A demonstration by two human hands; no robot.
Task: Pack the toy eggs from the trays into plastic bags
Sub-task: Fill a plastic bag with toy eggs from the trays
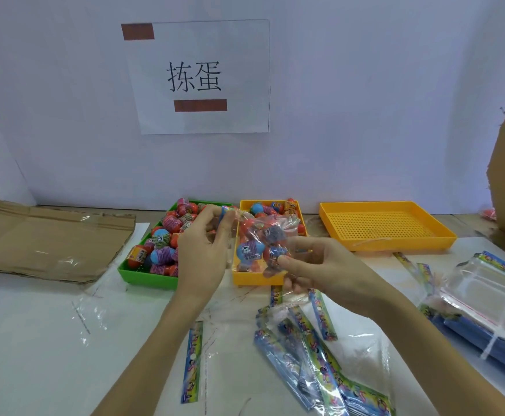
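the clear, crinkly plastic bag [263, 238] looks thin, limp and slippery, so i judge it will sag under the light, hard eggs inside and is best held at its mouth and under its loaded bottom. the small toy eggs [249, 249] in it look smooth and liable to roll, blue and red with printed paper bands. the bag is held up above the near end of the middle yellow plastic tray [245, 279]. the left hand [206, 244] pinches the bag's upper edge, fingers curled; the right hand [314, 265] grips its lower part, thumb pressed on an egg. the green plastic tray [143, 276] on the left is heaped with more eggs, and flat empty bags with colourful printed header strips [305, 349] lie on the table nearby.
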